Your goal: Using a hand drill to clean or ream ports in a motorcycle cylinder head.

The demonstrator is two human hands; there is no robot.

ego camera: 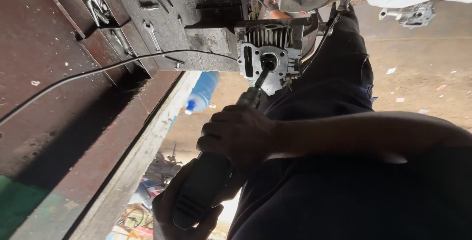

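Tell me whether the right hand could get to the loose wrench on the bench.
Probably not right now: the right hand is wrapped around the grinder, and the wrench lies beyond the engine part, though nothing covers it.

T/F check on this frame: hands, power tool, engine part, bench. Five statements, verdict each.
1. Both hands grip the power tool. True: right hand near the front, left hand at the rear.
2. The tool's bit goes into a round port of the finned engine part. True.
3. A wrench lies on the bench. True.
4. The blue bottle stands on the bench top. False: it lies beyond the bench edge, lower down.
5. The black cable is coiled in a hand. False: it runs loose across the bench.
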